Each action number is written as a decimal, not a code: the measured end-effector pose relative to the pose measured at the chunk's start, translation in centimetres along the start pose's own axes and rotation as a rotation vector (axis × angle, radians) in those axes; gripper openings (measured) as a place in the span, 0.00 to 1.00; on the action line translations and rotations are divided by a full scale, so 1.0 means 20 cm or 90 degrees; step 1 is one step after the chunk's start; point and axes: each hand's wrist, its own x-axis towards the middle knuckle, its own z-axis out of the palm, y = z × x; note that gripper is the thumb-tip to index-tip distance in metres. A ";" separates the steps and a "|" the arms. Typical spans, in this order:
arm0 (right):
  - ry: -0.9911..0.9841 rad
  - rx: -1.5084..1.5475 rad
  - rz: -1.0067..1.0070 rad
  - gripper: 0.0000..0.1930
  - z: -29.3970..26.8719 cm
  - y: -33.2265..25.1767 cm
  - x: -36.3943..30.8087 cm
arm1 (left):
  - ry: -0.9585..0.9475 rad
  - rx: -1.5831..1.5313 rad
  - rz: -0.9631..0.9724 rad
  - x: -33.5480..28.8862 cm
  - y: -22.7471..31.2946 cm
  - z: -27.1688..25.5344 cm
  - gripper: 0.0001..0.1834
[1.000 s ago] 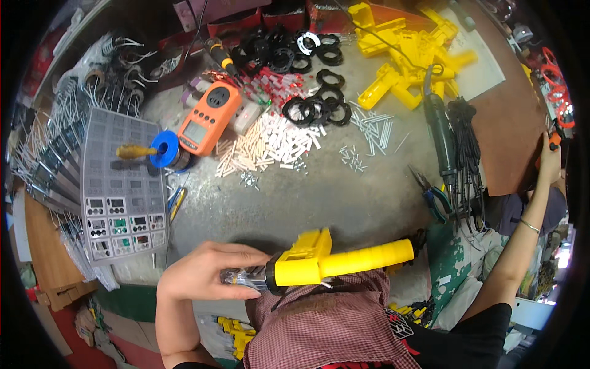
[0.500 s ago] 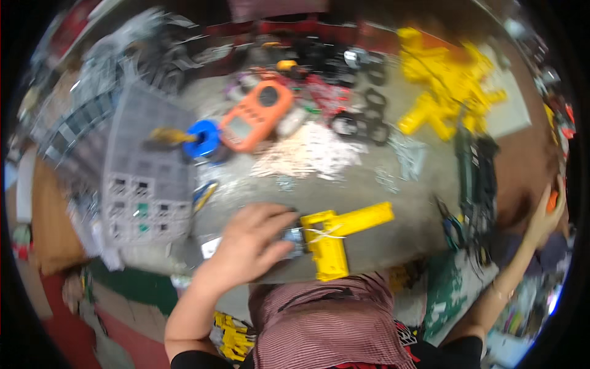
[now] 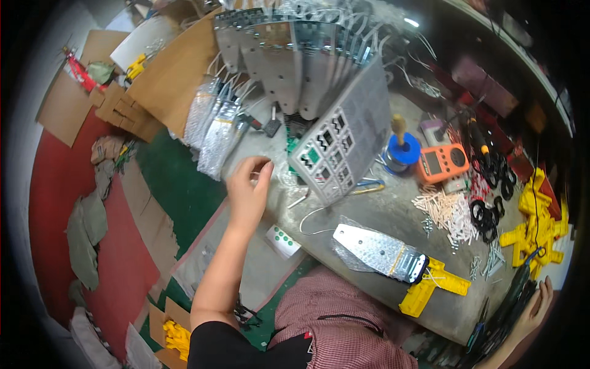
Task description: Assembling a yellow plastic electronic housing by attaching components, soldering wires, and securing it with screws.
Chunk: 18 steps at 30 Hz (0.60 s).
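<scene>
Fingers of the left hand (image 3: 247, 192) were loosely curled near the table's left edge, with nothing visible in their grasp; whether thumb and forefinger touched, I could not tell. Nearest to that hand were a grey panel (image 3: 362, 117) marked out in small squares and some bubble-wrapped silver pieces (image 3: 215, 138), with a white card (image 3: 283, 241) bearing green dots lower down, towards the person.

The right hand (image 3: 533, 312) was at the far right, beside a dark bundle of tool and cable (image 3: 514, 310); its fingers looked fairly straight, but I could not tell whether they gripped anything.

Well apart from both hands, a silver perforated plate (image 3: 372, 247) lay on the table (image 3: 393, 209) near its front edge, over clear plastic film. At one end it met a yellow housing (image 3: 423, 296), and a white wire (image 3: 316, 232) curved off near the other. Beyond stood a blue spool (image 3: 404, 155), next to an orange meter (image 3: 441, 163).

The step in hand seemed to be a pause in handling the plate, with the hands out to either side. Taking it up again would have called for supporting plate and housing together, since their joint could not be judged secure.
</scene>
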 end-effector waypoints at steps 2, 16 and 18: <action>-0.011 0.078 0.011 0.11 0.03 -0.01 0.00 | 0.034 0.023 -0.029 0.10 -0.09 0.03 0.09; -0.003 0.110 0.040 0.09 -0.11 -0.45 -0.09 | -0.050 0.134 0.077 0.56 -0.31 -0.08 0.27; -0.032 0.126 0.012 0.09 -0.11 -0.56 -0.06 | -0.041 0.043 0.038 0.43 -0.23 -0.17 0.24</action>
